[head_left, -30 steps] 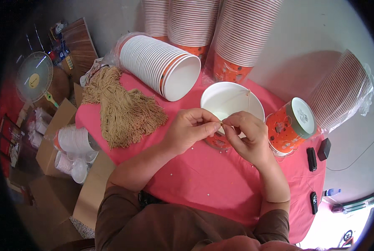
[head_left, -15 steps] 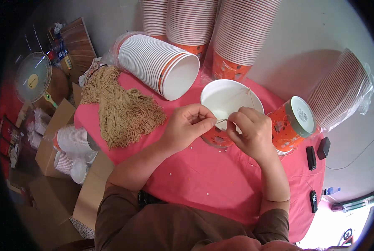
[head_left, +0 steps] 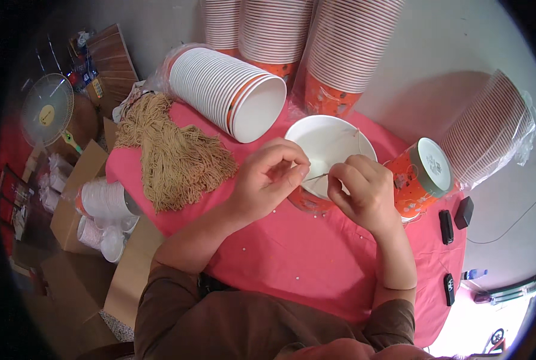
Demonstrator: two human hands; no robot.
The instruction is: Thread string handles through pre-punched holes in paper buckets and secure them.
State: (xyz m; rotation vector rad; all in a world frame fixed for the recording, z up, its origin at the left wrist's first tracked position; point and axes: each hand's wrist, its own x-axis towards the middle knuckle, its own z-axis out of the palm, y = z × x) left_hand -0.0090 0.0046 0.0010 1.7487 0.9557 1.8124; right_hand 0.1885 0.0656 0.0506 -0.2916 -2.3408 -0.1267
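Note:
Both hands meet over the near rim of an upright paper bucket (head_left: 328,135), white inside and orange outside. A thin tan cord (head_left: 317,177) runs between them. My left hand (head_left: 274,174) pinches one end between thumb and forefinger. My right hand (head_left: 361,186) has its fingers closed on the other end. Another length of cord hangs from the bucket's far right rim. A thick bundle of tan cords (head_left: 178,159) lies to the left on the table.
A sleeve of nested paper buckets (head_left: 220,90) lies at the back; tall wrapped stacks (head_left: 346,54) stand behind. An upside-down orange bucket (head_left: 406,189) and a tilted wrapped stack (head_left: 490,132) are at right. Small black objects (head_left: 446,227) lie near the right edge. Cardboard boxes (head_left: 79,198) stand at left.
My hands have moved slightly apart, with more cord showing between them. My left hand has shifted a little left, and the bucket has moved slightly.

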